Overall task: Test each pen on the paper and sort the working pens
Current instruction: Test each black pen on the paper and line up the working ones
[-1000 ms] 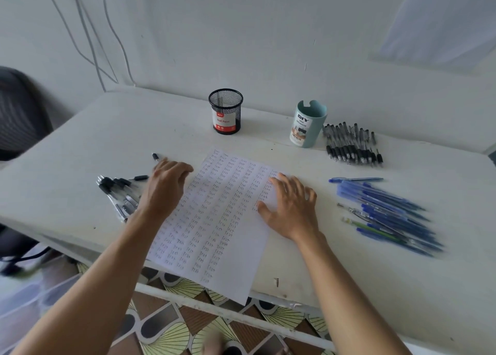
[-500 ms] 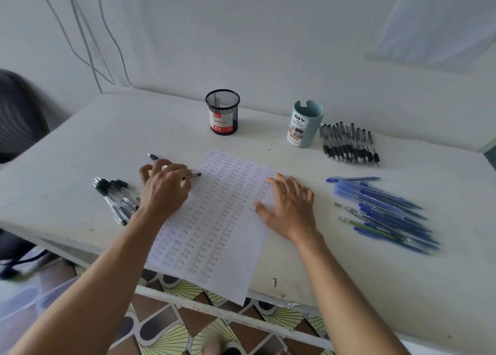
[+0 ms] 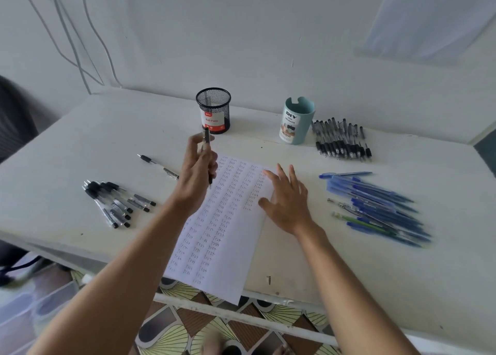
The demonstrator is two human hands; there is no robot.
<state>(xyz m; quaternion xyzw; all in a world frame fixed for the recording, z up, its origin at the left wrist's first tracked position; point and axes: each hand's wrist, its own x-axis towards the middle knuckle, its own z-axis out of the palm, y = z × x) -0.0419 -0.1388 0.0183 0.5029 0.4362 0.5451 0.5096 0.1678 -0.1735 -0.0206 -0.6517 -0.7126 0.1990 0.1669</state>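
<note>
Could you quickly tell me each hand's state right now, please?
Left hand: grips a slim black-and-clear plastic pen.
Right hand: open, flat on the white written-on paper sheet.

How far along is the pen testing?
Done: the paper is mostly filled with "test" scribbles; a row of black pens lies by the teal cup, with blue pens heaped at right. In hand: the left hand holds a black pen above the sheet; the right hand presses it flat. Left: probably the heap of black pens at left and one loose pen; which piles are tested is unclear.
</note>
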